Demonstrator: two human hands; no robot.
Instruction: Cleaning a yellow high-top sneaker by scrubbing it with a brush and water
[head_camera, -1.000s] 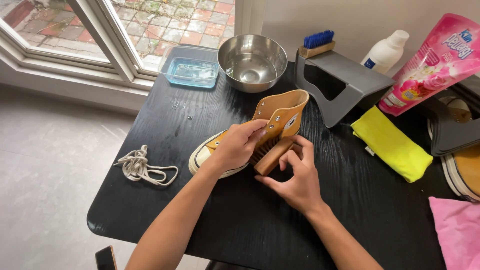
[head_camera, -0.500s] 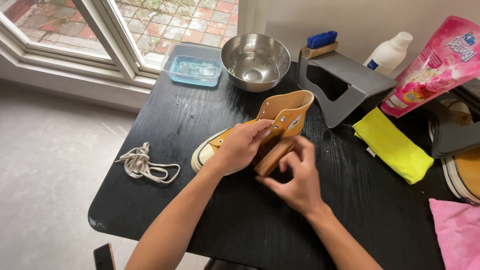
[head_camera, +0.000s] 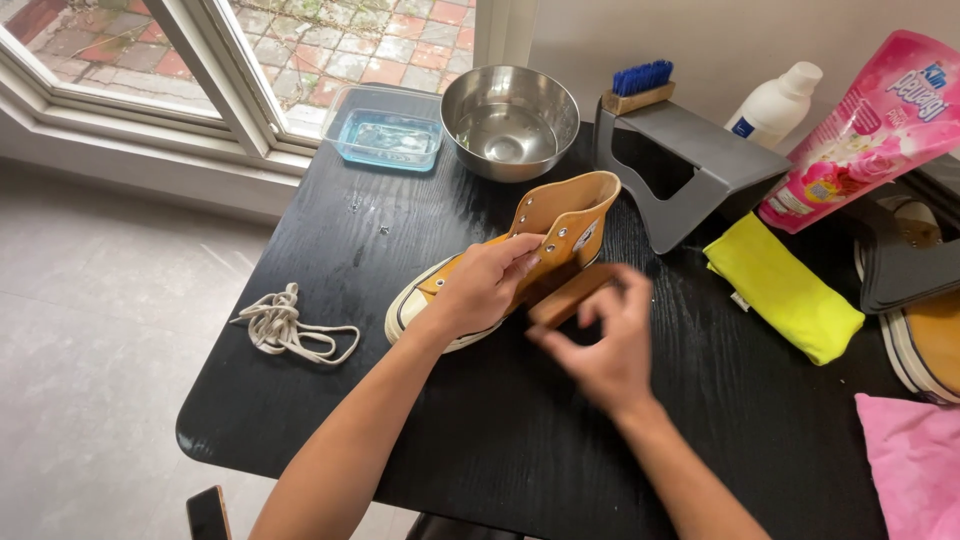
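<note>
Daylight from a window in the upper left of the frame is falling across a black wooden table (head_camera: 300, 260), where a mustard-yellow high-top sneaker (head_camera: 520, 250) is lying on its side near the centre. The left hand (head_camera: 485, 285) is clamping the sneaker's side panel by the eyelet row, fingers curled over the canvas. The right hand (head_camera: 600, 350) is blurred just below and right of it, fingers half curled around a small wooden brush (head_camera: 570, 295) pressed against the shoe (how tightly, I cannot tell). Brushing well here probably means pinning the shoe flat and keeping strokes short. Loose cream laces (head_camera: 285, 330) are lying at the left; a steel bowl (head_camera: 510, 120) and a clear blue tub (head_camera: 385, 130) are sitting along the upper edge.
</note>
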